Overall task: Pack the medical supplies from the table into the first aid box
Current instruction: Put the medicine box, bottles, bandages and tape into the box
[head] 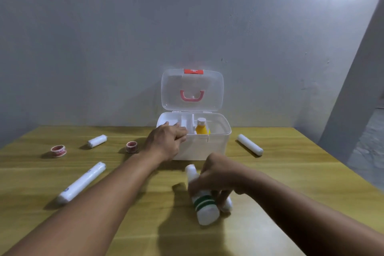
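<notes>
The box (pixel 194 143) stands open at the back middle of the surface (pixel 291 172), against the wall, its clear lid (pixel 192 91) upright with a pink handle and a red latch. A white tray fills its left part; in the compartment just right of the tray stands a yellow bottle (pixel 201 128) with a white cap.

The left hand (pixel 166 141) rests on the box's front left rim, fingers curled together over the tray; whether they hold anything cannot be told. The right hand (pixel 216 181) is in front of the box, its fingers clamped on a white bottle (pixel 202 199) with green bands, lying tilted on the surface, cap toward the box. A small white item beside it is mostly hidden.

Loose on the surface: a long roll (pixel 82 182) and a short roll (pixel 97 140) at left, two red-printed tapes (pixel 58 150) (pixel 131 147), and another roll (pixel 250 144) right of the box. No print is legible.

The near right surface lies bare up to its right edge.
</notes>
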